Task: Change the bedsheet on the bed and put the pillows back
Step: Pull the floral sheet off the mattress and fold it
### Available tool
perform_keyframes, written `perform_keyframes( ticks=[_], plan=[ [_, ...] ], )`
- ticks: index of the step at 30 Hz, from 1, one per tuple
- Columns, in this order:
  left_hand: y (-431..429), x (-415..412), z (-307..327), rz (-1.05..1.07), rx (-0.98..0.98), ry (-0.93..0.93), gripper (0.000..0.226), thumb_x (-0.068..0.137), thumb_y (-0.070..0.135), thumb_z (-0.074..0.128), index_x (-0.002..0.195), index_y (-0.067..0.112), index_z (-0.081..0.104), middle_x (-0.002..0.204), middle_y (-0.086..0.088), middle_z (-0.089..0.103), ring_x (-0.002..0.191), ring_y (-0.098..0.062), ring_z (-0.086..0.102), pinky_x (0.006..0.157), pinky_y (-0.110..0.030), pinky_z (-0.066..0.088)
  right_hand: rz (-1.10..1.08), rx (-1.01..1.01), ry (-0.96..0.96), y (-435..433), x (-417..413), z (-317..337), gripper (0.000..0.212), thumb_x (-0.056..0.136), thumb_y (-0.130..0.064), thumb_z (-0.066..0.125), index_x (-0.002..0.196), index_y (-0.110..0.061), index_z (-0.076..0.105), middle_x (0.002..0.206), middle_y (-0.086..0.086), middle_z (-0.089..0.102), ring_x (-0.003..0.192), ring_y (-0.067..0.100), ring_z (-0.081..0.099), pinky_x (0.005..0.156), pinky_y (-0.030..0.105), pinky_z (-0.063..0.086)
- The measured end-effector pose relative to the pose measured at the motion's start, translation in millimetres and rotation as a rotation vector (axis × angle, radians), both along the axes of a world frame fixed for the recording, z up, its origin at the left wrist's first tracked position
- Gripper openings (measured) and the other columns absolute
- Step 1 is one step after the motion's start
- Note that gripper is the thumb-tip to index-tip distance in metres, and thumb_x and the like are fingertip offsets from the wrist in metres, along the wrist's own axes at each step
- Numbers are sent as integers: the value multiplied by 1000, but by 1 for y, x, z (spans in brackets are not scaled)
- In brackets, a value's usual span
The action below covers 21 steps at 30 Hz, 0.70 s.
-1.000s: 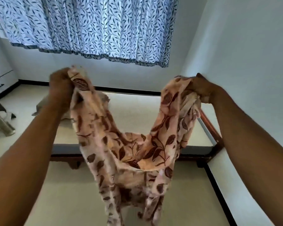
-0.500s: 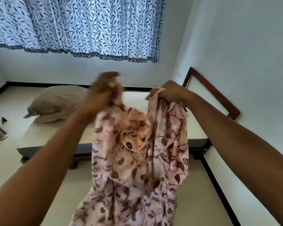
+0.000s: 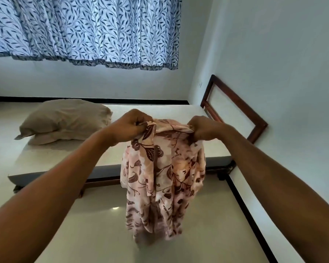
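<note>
A pink bedsheet (image 3: pixel 163 177) with a brown leaf print hangs bunched in front of me, its lower end near the floor. My left hand (image 3: pixel 129 126) and my right hand (image 3: pixel 203 128) each grip its top edge, close together. Behind the sheet lies the bed with a bare white mattress (image 3: pixel 68 156). Two beige pillows (image 3: pixel 65 120) are stacked on the mattress at its left end.
A dark wooden headboard (image 3: pixel 235 103) leans against the right wall. A blue leaf-print curtain (image 3: pixel 87 29) hangs over the far wall. Glossy pale floor (image 3: pixel 95 228) stretches between me and the bed. Some dark objects sit at the left edge.
My hands have come together from wide apart and dropped lower, gathering the sheet into one hanging bundle. The view has shifted so the pillows and headboard show.
</note>
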State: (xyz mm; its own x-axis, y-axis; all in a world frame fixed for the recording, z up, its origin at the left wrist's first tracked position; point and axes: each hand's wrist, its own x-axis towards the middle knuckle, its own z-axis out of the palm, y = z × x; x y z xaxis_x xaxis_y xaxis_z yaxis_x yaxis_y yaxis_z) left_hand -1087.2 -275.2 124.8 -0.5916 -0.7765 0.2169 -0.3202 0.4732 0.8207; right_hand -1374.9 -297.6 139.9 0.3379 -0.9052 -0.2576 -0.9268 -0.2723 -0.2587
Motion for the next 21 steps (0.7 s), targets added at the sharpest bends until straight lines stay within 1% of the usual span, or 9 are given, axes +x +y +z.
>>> perform_keyframes(
  ticks=[2, 5, 8, 11, 13, 15, 17, 19, 21],
  plan=[
    [5, 8, 3, 13, 20, -16, 42, 89, 31, 56, 86, -10, 65, 83, -28, 68, 80, -48, 65, 72, -54, 54, -49, -33, -150, -1, -18, -3, 25, 83, -20, 80, 64, -23, 66, 67, -1, 63, 69, 19, 57, 62, 32, 42],
    [13, 15, 13, -20, 33, -16, 29, 92, 17, 54, 89, -7, 69, 85, -25, 70, 82, -41, 68, 72, -42, 53, -19, -117, -474, 2, -28, -2, 20, 86, -20, 75, 70, -31, 77, 67, -3, 70, 66, 10, 60, 68, 36, 48],
    [27, 31, 31, -161, 155, 63, 22, 94, 7, 54, 92, -3, 73, 94, -27, 70, 87, -34, 67, 74, -33, 54, 119, 195, -880, 22, -25, 31, 18, 87, -11, 72, 104, -5, 76, 98, 12, 77, 90, 16, 71, 85, 31, 58],
    [26, 46, 49, -251, 308, 104, 23, 93, -1, 53, 104, -7, 73, 115, -34, 67, 102, -31, 67, 89, -34, 56, 357, 549, -987, 10, -26, 49, 15, 92, -20, 73, 105, -14, 77, 107, 2, 76, 96, 11, 72, 87, 23, 57],
    [1, 50, 44, 19, 313, 110, 23, 92, -5, 57, 110, -5, 70, 112, -30, 69, 107, -35, 65, 90, -37, 53, -31, 383, -815, -26, -23, 40, 57, 82, -56, 76, 114, -9, 74, 114, 15, 71, 97, 26, 67, 81, 35, 55],
    [-34, 77, 18, 636, 308, 2, 10, 90, 3, 61, 89, 8, 70, 75, -16, 72, 105, -42, 66, 74, -31, 49, -393, -72, -450, -56, -24, 18, 88, 76, -76, 61, 119, 0, 66, 122, 25, 67, 103, 36, 64, 79, 37, 48],
    [-48, 123, -15, 1185, 246, -283, 14, 78, 20, 64, 71, 8, 62, 52, -9, 67, 96, -45, 67, 68, -31, 50, -820, -397, -382, -64, -36, 1, 60, 88, -50, 68, 119, 2, 67, 125, 25, 67, 115, 39, 65, 88, 38, 52],
    [-43, 150, -35, 1366, 166, -503, 27, 68, 23, 60, 77, -2, 64, 81, -27, 71, 93, -48, 66, 82, -45, 55, -917, -438, -429, -62, -45, -15, 46, 86, -27, 74, 121, 3, 67, 126, 23, 67, 118, 37, 65, 91, 36, 53],
    [-38, 149, -55, 1411, 150, -495, 30, 78, 14, 62, 97, -8, 67, 102, -32, 67, 100, -49, 65, 90, -51, 54, -890, -365, -444, -57, -45, -31, 47, 88, -22, 69, 128, 3, 63, 131, 21, 65, 120, 37, 63, 93, 35, 51]
  ],
)
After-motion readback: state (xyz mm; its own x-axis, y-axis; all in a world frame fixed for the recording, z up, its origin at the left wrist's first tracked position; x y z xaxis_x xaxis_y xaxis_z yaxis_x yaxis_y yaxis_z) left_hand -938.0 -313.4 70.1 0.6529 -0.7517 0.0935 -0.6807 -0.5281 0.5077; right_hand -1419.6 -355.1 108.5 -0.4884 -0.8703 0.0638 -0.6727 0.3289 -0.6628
